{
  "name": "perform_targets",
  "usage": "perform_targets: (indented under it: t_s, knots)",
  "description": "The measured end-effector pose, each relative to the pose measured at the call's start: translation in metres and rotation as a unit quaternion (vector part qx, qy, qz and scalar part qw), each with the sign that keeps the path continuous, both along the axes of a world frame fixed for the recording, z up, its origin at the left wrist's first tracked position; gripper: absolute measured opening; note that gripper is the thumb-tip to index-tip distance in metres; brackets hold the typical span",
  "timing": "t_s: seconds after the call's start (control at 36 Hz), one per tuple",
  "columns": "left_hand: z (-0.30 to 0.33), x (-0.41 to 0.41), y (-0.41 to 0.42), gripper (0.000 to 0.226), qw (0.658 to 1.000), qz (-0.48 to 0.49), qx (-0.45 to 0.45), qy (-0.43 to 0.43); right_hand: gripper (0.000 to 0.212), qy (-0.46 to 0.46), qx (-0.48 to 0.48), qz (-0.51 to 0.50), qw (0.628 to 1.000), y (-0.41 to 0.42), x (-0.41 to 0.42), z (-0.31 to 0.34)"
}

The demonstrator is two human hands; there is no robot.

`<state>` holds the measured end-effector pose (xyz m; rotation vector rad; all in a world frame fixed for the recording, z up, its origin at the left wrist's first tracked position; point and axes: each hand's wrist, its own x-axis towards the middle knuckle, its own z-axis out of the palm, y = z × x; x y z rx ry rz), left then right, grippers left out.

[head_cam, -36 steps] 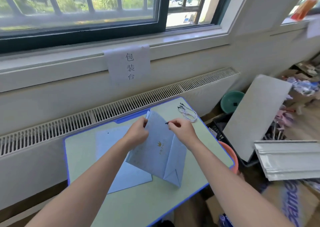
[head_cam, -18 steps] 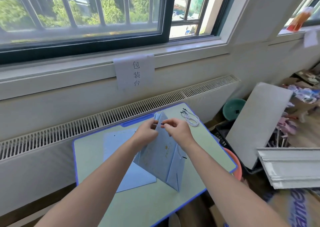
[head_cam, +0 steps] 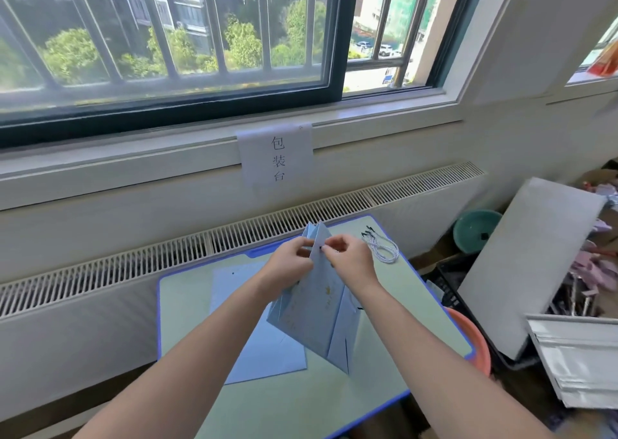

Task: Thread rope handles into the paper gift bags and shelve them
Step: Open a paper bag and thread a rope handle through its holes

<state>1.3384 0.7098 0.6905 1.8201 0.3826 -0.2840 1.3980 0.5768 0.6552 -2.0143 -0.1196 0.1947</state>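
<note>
two hands (head_cam: 291,264) (head_cam: 349,259) pinching gift bag (head_cam: 314,318) rim, now raised upright; rope tip (head_cam: 321,247) at hole; threading under way

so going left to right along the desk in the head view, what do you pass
flat blue paper bag → left hand → right hand → bundle of rope handles → teal basin → leaning white board

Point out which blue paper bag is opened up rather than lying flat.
The bag held by both hands, left hand and right hand, stands opened up; the other bags lie flat on the table.
</note>
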Motion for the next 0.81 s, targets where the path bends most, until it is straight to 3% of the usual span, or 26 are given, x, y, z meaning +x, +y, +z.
perform_targets:
  t_s: [0.22,0.33,0.42,0.5,0.61,0.69,0.81]
  knots:
    - [0.010,0.007,-0.004,0.047,0.996,0.031,-0.083,0.016,0.017,0.030,-0.002,0.064,0.998,0.000,-0.006,0.006]
    - [0.010,0.017,-0.002,0.053,0.998,0.017,-0.047,0.035,0.054,0.031,-0.025,0.126,0.991,-0.005,-0.012,0.013]
    - [0.011,0.023,-0.004,0.053,0.999,0.000,-0.023,0.033,0.056,0.031,-0.024,0.119,0.992,-0.009,-0.013,0.018]
    - [0.010,0.030,-0.012,0.047,0.994,-0.027,0.103,0.008,0.049,0.025,-0.023,0.096,0.995,-0.014,-0.012,0.022]
    - [0.006,0.034,-0.020,0.027,0.954,-0.103,0.281,-0.029,0.047,0.023,-0.012,0.088,0.996,-0.020,-0.016,0.023]
    - [0.001,0.037,-0.021,0.023,0.921,-0.111,0.369,-0.059,0.045,0.025,-0.007,0.064,0.998,-0.024,-0.016,0.021]
    - [0.000,0.039,-0.024,0.022,0.882,-0.161,0.441,-0.035,0.032,0.016,-0.002,0.030,0.999,-0.034,-0.015,0.022]
